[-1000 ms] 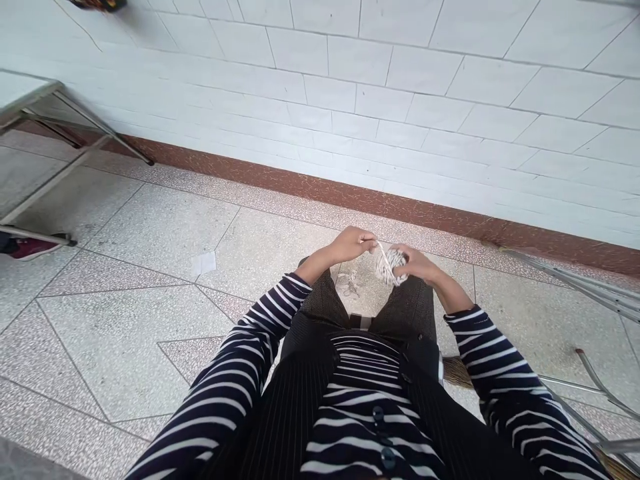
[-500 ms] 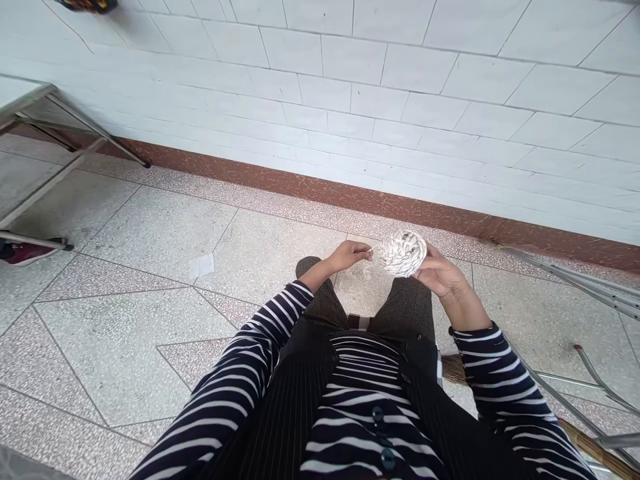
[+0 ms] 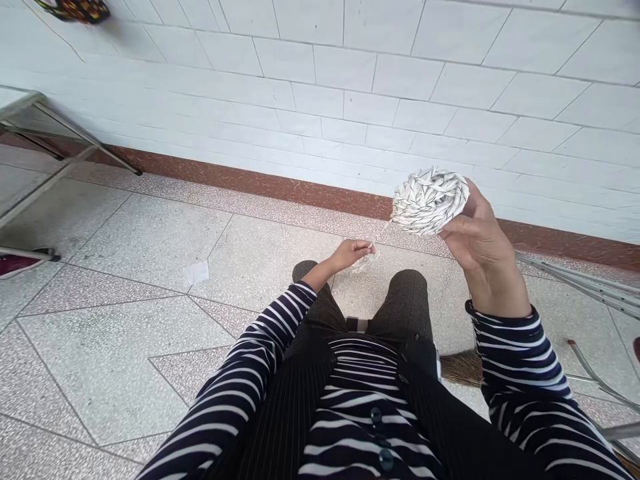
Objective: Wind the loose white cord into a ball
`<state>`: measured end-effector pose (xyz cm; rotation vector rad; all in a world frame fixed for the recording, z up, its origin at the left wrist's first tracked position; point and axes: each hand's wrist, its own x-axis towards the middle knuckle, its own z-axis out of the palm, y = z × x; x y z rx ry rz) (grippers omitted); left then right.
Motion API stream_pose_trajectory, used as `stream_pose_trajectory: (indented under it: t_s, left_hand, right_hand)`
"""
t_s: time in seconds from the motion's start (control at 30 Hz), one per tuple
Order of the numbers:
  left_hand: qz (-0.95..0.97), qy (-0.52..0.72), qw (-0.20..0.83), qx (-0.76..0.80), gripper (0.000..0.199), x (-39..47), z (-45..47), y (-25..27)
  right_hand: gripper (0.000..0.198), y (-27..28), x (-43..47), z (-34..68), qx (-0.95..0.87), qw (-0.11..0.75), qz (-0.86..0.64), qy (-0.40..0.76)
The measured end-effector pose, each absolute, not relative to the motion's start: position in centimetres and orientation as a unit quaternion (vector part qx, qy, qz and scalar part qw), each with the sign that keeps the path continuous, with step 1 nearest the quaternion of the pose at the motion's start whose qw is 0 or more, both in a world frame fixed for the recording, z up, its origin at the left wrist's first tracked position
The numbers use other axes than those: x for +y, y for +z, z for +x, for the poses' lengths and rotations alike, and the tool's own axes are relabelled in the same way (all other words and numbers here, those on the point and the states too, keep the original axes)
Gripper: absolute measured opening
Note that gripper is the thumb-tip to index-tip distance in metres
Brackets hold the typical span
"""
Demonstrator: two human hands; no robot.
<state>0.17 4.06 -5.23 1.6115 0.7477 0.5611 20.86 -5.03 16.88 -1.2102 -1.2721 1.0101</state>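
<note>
My right hand [image 3: 483,243] is raised and grips a round, woven white piece [image 3: 425,203] by its right edge, thumb in front. This piece looks like thick braided strands flecked with dark marks, with a hollow in the middle. From its lower left a thin pale strand [image 3: 384,231] runs down to my left hand [image 3: 350,255]. There my left thumb and fingers are pinched together on the strand, above the gap between my knees. Something small and whitish [image 3: 367,261] shows just below those fingertips, too blurred to name.
A metal-framed table [image 3: 65,170] stands on the left, with part of a shoe [image 3: 17,265] beneath it. White paper [image 3: 196,273] lies on the speckled floor. Broom-like bristles [image 3: 460,368] and metal tubes [image 3: 575,273] are at my right. A tiled wall [image 3: 310,113] rises ahead.
My right hand has lifted the woven piece up and to the right, farther from my left hand. A longer stretch of strand now shows between them. The left hand has barely moved.
</note>
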Motion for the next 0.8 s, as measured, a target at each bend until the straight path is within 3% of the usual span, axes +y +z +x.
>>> stream_pose_trajectory:
  t_s: [0.2,0.33,0.57,0.8]
  left_hand:
    - [0.673,0.316,0.55,0.38,0.018,5.0,0.8,-4.5]
    - [0.666,0.346,0.52,0.407,0.023,5.2,0.3,-4.2]
    - [0.594,0.323,0.611,0.412,0.033,4.4,0.6,-5.0]
    - [0.647,0.317,0.556,0.415,0.03,3.4,0.7,-5.7]
  right_hand:
    - [0.056,17.8,-5.5,20.1,-0.535,0.539,-0.489,0.43]
    - [0.056,17.9,-6.4,20.0,-0.51,0.55,-0.474,0.461]
    - [0.06,17.7,-6.6,20.1,-0.511,0.538,-0.48,0.468]
    - [0.06,18.1,-6.4,20.0,-0.464,0.593,-0.441,0.488]
